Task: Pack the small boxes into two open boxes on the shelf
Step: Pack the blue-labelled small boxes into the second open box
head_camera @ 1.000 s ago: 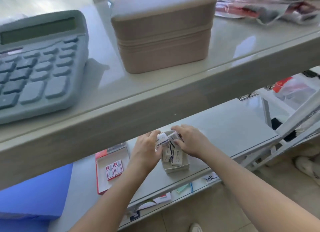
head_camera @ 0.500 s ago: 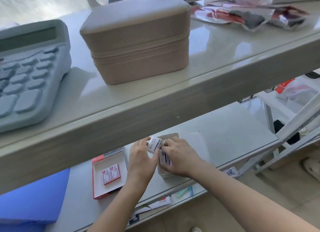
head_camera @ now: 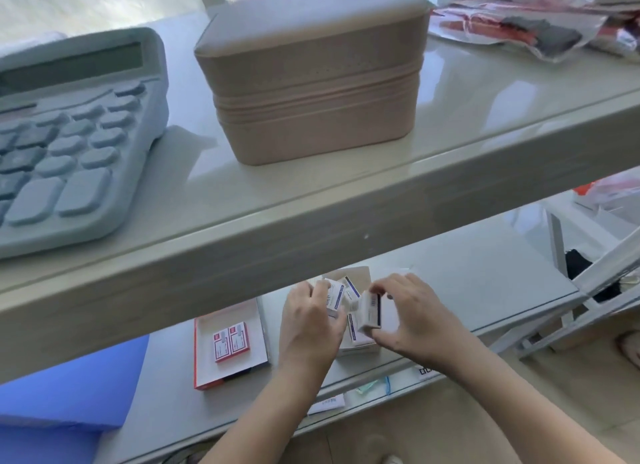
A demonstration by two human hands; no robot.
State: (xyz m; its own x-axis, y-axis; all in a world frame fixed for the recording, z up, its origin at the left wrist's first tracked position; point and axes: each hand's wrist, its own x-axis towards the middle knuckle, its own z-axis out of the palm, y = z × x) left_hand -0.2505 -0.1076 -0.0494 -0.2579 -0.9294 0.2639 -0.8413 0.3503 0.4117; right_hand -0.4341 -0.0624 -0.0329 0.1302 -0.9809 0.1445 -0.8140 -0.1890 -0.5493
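Now | left grip [head_camera: 311, 321] clasps small box [head_camera: 334, 299] | right grip [head_camera: 412, 320] pinches another box [head_camera: 370, 312]

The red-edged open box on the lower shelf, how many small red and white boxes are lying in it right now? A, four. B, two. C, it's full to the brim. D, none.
B: the red-edged open box holds just two small red and white boxes lying side by side, with bare floor around them, while both hands work at the other box to its right.
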